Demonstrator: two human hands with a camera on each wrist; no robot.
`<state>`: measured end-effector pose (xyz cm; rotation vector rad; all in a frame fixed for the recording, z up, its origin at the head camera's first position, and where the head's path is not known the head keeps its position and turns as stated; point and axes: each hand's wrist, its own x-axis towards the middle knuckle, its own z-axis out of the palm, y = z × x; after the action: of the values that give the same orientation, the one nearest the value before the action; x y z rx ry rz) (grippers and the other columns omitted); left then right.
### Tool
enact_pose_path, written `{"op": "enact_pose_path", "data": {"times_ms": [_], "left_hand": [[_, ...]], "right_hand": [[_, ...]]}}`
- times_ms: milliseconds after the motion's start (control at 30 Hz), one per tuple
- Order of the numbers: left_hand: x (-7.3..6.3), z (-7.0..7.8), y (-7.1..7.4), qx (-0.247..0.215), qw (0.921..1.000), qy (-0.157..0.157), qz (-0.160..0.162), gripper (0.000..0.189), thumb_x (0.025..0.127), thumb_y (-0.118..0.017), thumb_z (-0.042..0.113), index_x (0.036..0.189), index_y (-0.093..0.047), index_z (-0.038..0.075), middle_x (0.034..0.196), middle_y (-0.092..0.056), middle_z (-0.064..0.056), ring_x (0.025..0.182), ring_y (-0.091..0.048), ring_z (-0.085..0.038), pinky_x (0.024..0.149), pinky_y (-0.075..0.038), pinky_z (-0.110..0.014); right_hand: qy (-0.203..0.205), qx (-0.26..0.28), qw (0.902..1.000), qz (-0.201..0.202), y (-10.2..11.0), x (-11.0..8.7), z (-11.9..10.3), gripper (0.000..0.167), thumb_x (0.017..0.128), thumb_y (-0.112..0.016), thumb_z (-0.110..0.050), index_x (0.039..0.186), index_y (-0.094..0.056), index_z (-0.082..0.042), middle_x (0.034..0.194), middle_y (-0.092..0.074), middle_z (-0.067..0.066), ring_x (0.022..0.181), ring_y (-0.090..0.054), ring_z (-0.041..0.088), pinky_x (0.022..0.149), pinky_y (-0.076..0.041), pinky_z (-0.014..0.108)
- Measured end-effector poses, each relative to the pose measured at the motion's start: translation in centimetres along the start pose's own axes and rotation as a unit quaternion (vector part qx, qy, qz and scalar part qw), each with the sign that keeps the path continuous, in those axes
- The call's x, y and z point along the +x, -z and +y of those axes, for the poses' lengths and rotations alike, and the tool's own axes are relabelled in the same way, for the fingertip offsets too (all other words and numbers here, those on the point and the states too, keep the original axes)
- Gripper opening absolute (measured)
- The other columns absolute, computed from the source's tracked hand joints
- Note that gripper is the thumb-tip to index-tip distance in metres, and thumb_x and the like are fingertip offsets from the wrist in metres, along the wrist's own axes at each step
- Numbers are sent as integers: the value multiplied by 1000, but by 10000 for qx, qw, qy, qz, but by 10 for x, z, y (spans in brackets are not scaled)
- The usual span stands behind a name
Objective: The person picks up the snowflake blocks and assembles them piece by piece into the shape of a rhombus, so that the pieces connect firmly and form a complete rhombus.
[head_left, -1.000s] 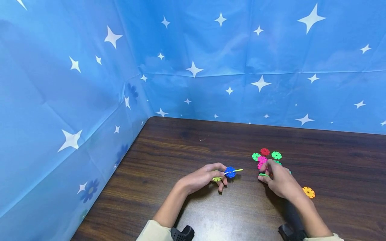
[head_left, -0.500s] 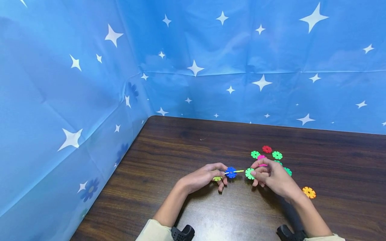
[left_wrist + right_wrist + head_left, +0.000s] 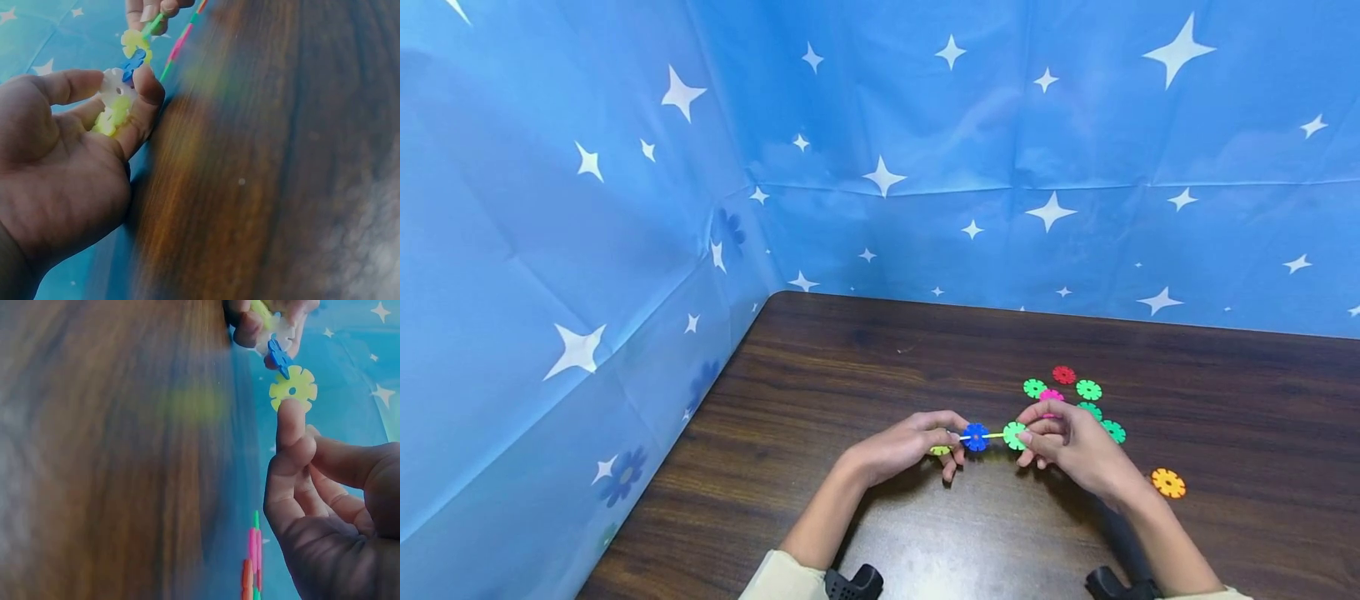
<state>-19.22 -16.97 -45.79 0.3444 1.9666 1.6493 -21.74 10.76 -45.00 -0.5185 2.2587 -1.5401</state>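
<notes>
My left hand (image 3: 910, 443) pinches a short chain of slotted plastic snowflake discs. The chain runs from a yellow disc (image 3: 111, 120) by the fingers through a white disc (image 3: 112, 87) and a blue disc (image 3: 976, 437) to another yellow disc (image 3: 294, 389). From the other side, my right hand (image 3: 1078, 446) pinches a light green disc (image 3: 1014, 435) between thumb and fingertips. Its edge meets the chain's right-hand yellow disc, which shows edge-on in the head view. In the right wrist view the green disc is hidden behind the fingers.
Loose discs lie on the dark wooden table (image 3: 820, 367) behind the right hand: a red disc (image 3: 1063, 375), a pink disc (image 3: 1051, 397) and several green ones. An orange disc (image 3: 1168, 483) lies farther right. A blue star-patterned curtain (image 3: 880, 233) stands behind the table.
My right hand has picked up the light green disc from the loose discs and carried it left to the chain's end. The left hand and chain have stayed nearly in place.
</notes>
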Motion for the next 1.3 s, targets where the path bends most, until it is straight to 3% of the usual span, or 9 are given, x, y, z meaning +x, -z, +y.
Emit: {"op": "enact_pose_path", "data": {"times_ms": [300,567,800,1000,1100,1200,1300], "left_hand": [[-1,0,1,96,9999,-4,-50,32,112,-43,11,138,-60,4,91,-65,-5,75,-65,-16,91,-52,-28],[0,-1,3,292,9995,-50,-109,30,114,-43,15,133,-64,5,79,-61,-3,74,-61,-16,78,-47,-27],[0,-3,4,332,9993,-19,-139,29,114,-44,15,133,-64,5,78,-59,-3,74,-60,-16,88,-47,-28],[1,-4,3,226,9997,4,-123,28,113,-44,13,133,-63,5,83,-60,-4,73,-59,-15,80,-48,-28],[2,-4,2,-44,10000,2,-73,30,115,-42,14,138,-60,5,92,-65,-5,74,-62,-15,85,-54,-28],[3,-4,2,-273,9996,-29,-48,33,116,-42,17,144,-55,5,101,-72,-8,76,-67,-15,91,-55,-29],[2,-4,4,-516,9986,-101,-44,32,117,-44,19,144,-52,5,107,-76,-15,77,-70,-16,96,-55,-30]], "right_hand": [[297,-62,9993,198,-5,0,-3,23,104,-68,-2,122,-60,10,95,-74,19,75,-77,18,66,-63,30],[263,-335,9979,487,-12,-1,-7,19,102,-70,-1,117,-64,10,85,-74,14,68,-73,18,57,-59,29],[115,-440,9973,576,-18,-2,-10,17,101,-71,0,114,-65,9,76,-74,11,64,-73,20,51,-55,29],[221,-562,9970,493,-15,-4,-17,19,102,-70,1,118,-64,8,87,-76,14,68,-74,21,53,-57,31],[211,-592,9968,498,-5,-5,-17,26,104,-69,-3,128,-64,6,101,-78,17,77,-77,20,61,-60,30],[184,-1158,9906,707,7,-7,-16,32,104,-70,-7,135,-66,1,114,-78,18,87,-76,22,67,-59,31],[39,-2037,9752,862,14,-9,-13,41,103,-73,-12,142,-64,-3,130,-72,22,107,-72,34,81,-61,43]]}}
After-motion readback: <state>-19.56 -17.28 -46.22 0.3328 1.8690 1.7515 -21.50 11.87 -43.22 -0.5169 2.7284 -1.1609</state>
